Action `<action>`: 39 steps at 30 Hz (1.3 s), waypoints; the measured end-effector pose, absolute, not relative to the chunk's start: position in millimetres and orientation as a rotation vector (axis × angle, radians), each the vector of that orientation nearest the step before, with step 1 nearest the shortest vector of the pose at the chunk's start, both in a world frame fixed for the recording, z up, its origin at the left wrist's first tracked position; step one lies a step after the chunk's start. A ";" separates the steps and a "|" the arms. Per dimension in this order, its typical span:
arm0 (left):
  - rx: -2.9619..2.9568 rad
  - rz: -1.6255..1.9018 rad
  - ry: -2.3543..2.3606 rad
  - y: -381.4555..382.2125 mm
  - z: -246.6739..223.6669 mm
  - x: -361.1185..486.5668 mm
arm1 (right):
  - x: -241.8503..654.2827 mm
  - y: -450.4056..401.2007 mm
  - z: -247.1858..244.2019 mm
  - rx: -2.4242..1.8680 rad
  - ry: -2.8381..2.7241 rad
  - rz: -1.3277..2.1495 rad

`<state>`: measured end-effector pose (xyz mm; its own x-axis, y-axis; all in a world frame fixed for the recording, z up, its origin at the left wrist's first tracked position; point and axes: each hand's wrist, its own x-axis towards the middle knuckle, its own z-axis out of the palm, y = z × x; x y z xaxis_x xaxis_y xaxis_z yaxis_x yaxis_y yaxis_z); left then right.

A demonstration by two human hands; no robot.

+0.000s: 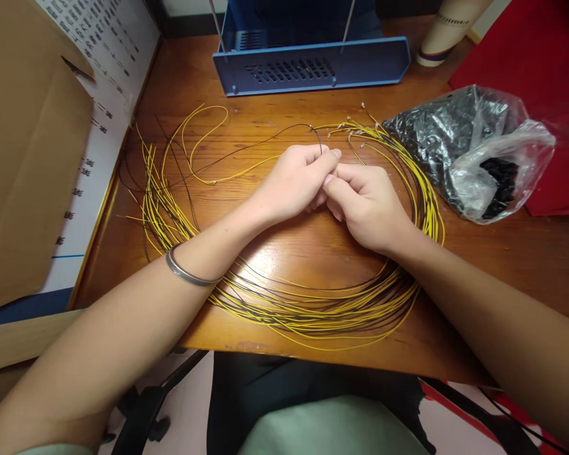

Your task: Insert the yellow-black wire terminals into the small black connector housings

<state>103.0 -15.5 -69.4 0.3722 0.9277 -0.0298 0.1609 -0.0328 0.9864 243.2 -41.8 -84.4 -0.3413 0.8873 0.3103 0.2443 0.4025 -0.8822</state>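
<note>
My left hand (296, 180) and my right hand (367, 205) meet over the table, thumbs and fingertips pinched close together. A thin yellow wire (253, 169) runs into my left hand from the left, and a thin black wire (270, 136) loops over to its fingertips. What my right fingers grip is hidden between the two hands. Around and under my forearms lies a big loose coil of yellow and black wires (313, 313). Small metal terminals (351, 131) show on wire ends at its upper right; other ends fan out at the left.
On the right, a clear plastic bag (474, 151) of small black parts rests near a red surface (550, 82). A blue metal rack (313, 66) and a paper cup (450, 31) stand at the back. Cardboard (33, 151) borders the left side of the wooden table (284, 246).
</note>
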 end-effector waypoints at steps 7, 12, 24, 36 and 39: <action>1.497 0.845 1.018 -15.2 -70.3 102.0 | 242.6 -41.8 -84.5 -0.979 -1.812 0.963; 1.514 0.848 1.029 -15.2 -70.6 103.1 | 242.9 -41.1 -85.7 -0.969 -1.811 0.954; 1.559 0.840 1.027 -14.6 -71.9 102.9 | 243.0 -40.5 -87.0 -0.941 -1.813 0.934; 1.579 0.847 1.064 -16.6 -71.6 105.0 | 242.6 -40.9 -86.2 -0.936 -1.820 0.927; 1.582 0.855 1.080 -17.3 -71.0 105.0 | 242.2 -41.2 -85.8 -0.951 -1.816 0.928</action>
<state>105.0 -17.3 -71.0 0.3518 0.9359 0.0170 0.2317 -0.1047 0.9671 242.2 -41.2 -85.8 -0.3373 0.8761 0.3445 0.2344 0.4326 -0.8706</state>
